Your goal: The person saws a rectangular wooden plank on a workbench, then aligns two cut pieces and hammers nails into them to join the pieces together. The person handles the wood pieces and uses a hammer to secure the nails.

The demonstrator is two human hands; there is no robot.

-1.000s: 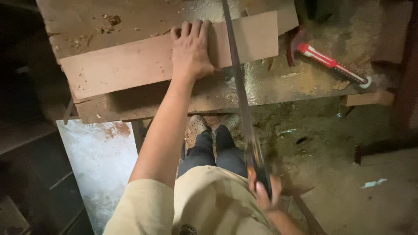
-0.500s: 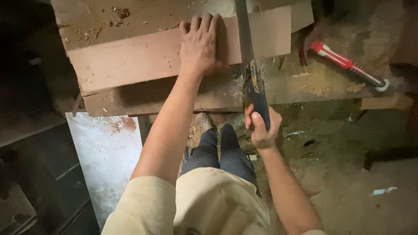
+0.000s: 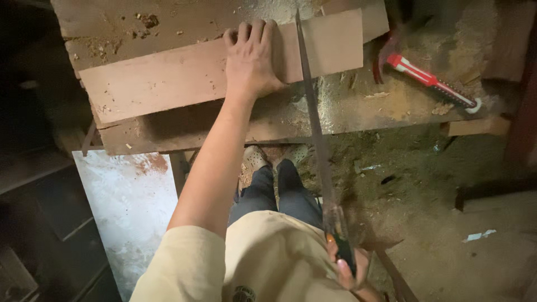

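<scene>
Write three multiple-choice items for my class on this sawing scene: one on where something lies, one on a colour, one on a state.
1. Where does the hammer lie?
A. on the workbench, right of the saw blade
B. on the floor by the feet
C. on top of the board

2. What colour is the hammer's handle?
A. blue
B. red and white
C. green

3. What is the left hand doing?
A. gripping the saw handle
B. hanging free
C. pressing flat on the board

Answers:
1 A, it rests on the dusty bench top past the handsaw.
2 B, the shaft shows red with white stripes.
3 C, its palm and spread fingers lie on the board, while the right hand grips the saw's handle.
</scene>
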